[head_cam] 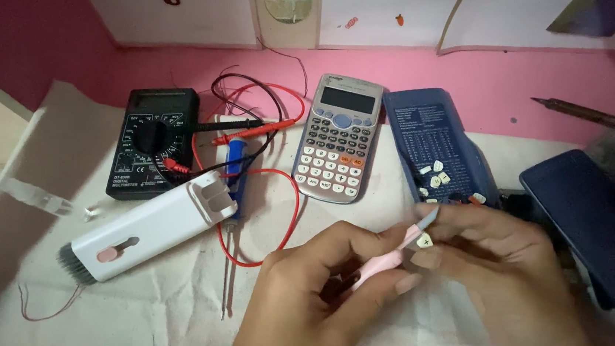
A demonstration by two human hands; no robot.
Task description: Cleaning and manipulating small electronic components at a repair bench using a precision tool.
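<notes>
The left hand (312, 285) closes its fingers around a pink tool (389, 258) with a thin grey tip, low over the white-covered table (162, 309). The right hand (492, 263) pinches a small pale key cap (424, 242) against that tip. Just behind lies a blue calculator cover (436, 143) holding loose key caps (437, 173); a grey calculator (336, 138), a black multimeter (153, 141) with red leads and a white cleaning brush kit (154, 230) sit to the left.
</notes>
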